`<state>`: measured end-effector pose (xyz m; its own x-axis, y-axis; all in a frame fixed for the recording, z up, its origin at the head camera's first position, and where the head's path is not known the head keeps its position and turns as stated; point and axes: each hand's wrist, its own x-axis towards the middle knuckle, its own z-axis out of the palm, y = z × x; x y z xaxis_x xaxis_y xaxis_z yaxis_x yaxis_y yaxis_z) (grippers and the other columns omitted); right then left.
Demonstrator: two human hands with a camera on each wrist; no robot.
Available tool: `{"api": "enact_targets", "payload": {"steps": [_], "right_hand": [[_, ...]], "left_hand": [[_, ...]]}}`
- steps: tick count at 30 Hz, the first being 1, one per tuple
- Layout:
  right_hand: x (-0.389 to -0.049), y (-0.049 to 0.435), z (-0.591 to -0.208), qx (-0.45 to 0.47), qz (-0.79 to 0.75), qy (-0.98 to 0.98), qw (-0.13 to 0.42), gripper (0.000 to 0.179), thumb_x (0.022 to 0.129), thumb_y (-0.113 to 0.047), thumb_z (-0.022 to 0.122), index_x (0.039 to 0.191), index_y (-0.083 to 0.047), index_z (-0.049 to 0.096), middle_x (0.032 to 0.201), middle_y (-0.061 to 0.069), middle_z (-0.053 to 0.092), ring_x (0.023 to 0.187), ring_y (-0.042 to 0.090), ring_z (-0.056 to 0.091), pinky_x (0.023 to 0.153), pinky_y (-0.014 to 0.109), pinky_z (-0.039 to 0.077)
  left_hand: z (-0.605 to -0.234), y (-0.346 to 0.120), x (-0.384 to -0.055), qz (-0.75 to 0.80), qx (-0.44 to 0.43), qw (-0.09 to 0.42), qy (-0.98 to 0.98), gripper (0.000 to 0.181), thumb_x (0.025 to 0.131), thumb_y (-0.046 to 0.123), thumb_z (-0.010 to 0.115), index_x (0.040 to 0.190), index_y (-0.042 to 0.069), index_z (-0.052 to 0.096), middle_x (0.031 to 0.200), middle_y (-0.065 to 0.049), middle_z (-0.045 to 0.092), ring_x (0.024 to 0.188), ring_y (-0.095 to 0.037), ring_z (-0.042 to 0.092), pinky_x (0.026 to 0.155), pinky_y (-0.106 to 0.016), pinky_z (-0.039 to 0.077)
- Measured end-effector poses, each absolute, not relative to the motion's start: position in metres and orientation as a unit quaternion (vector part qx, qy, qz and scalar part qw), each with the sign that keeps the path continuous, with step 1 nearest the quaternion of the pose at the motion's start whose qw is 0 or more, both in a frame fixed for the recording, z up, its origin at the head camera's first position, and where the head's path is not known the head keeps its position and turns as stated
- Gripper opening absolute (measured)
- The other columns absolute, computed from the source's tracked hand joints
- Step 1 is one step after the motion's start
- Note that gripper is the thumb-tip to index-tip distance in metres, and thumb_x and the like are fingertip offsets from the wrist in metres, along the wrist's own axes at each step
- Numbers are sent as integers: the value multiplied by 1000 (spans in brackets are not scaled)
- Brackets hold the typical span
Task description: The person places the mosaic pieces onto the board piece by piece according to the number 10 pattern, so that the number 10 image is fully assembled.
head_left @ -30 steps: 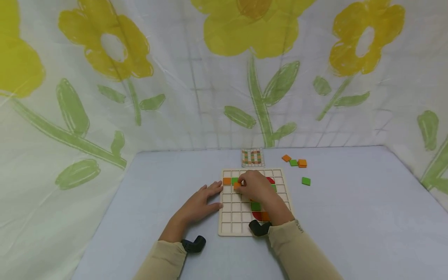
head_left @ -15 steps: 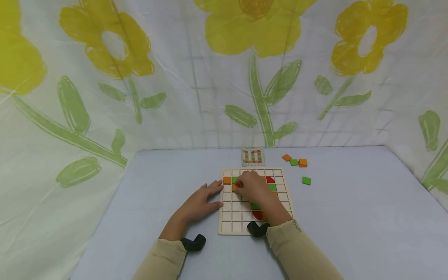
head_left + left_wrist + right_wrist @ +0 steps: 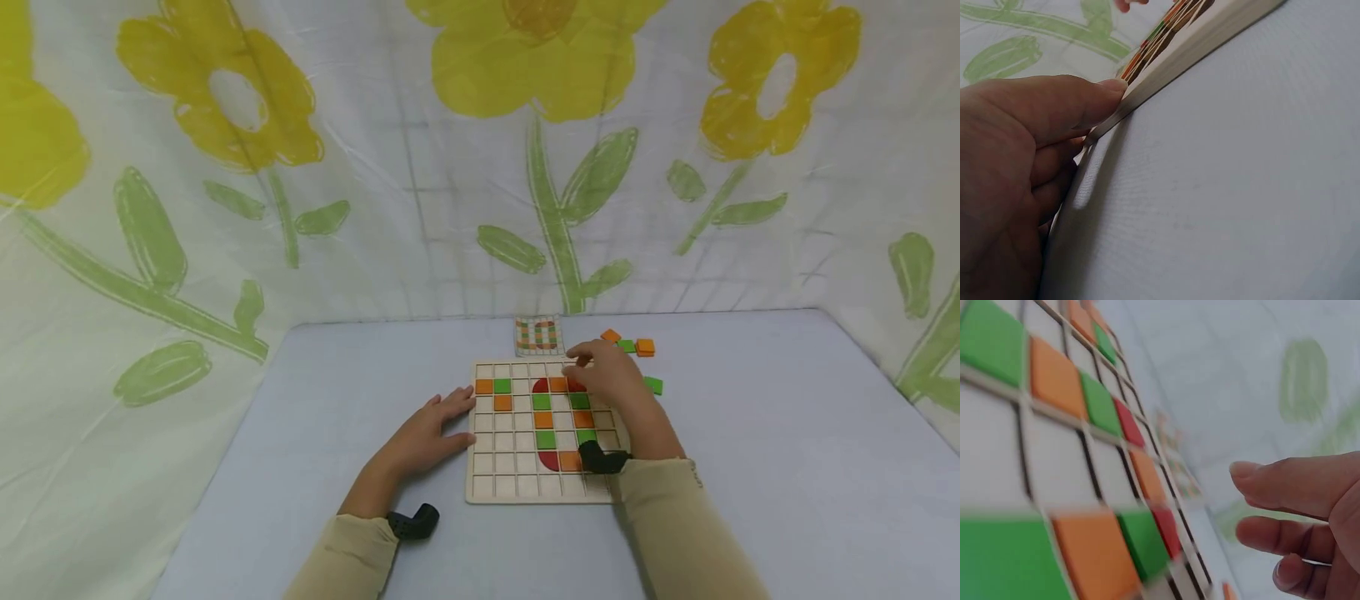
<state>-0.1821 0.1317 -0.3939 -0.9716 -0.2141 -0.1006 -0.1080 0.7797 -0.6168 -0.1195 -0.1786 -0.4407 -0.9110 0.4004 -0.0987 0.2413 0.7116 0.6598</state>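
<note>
The grid board (image 3: 484, 486) lies flat on the surface (image 3: 765, 458), between the two hands. Left hand (image 3: 427, 435): positioned at the board's left edge, fingers extended, thumb touching the rim (contact is visible in the left wrist view); grip released. Right hand (image 3: 611, 375): held over the board's far right area, thumb and fingers apart; grip released.

In the second row from the far edge, an orange tile (image 3: 484, 387) and a green tile (image 3: 502, 386) occupy the two leftmost cells. Another orange tile (image 3: 502, 403) sits one cell nearer than the green one. Further right, orange, green and red pieces (image 3: 541, 386) form a loop, partly hidden by the right wrist.

A patterned card (image 3: 538, 335) lies just beyond the far edge. Loose orange and green tiles (image 3: 626, 346) lie to its right; a separate green piece (image 3: 655, 385) lies nearer, beside the right hand.
</note>
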Motion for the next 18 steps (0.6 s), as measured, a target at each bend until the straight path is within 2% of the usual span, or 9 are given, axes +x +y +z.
{"api": "enact_targets", "payload": {"steps": [4, 8, 13, 18], "right_hand": [[-187, 169, -396, -34, -330, 941, 67, 45, 96, -31, 63, 134, -7, 60, 117, 17, 62, 94, 30, 57, 72, 38, 51], [-187, 198, -402, 18, -336, 940, 62, 46, 95, -33, 64, 131, -5, 61, 120, 21, 59, 101, 33, 54, 79, 42, 51], [-182, 226, -406, 65, -331, 934, 115, 49, 89, -37, 70, 124, -3, 61, 122, 25, 55, 103, 36, 52, 82, 46, 49], [-177, 243, -408, 59, -323, 932, 152, 53, 82, -35, 78, 120, -4, 60, 120, 27, 55, 103, 37, 52, 83, 46, 47]], "left_hand": [[-440, -178, -119, 337, 177, 118, 917, 62, 93, 31, 68, 148, 14, 46, 160, 8, 30, 150, -16, 25, 126, -43, 14], [-441, -179, -120, 335, 173, 119, 918, 62, 93, 31, 68, 148, 15, 46, 160, 8, 29, 150, -17, 25, 125, -46, 15], [-442, -180, -119, 333, 166, 117, 921, 62, 93, 33, 68, 148, 17, 46, 160, 9, 30, 150, -16, 24, 125, -46, 16], [-442, -179, -119, 341, 172, 114, 917, 62, 93, 32, 69, 148, 16, 47, 159, 7, 31, 150, -17, 25, 125, -46, 16]]}}
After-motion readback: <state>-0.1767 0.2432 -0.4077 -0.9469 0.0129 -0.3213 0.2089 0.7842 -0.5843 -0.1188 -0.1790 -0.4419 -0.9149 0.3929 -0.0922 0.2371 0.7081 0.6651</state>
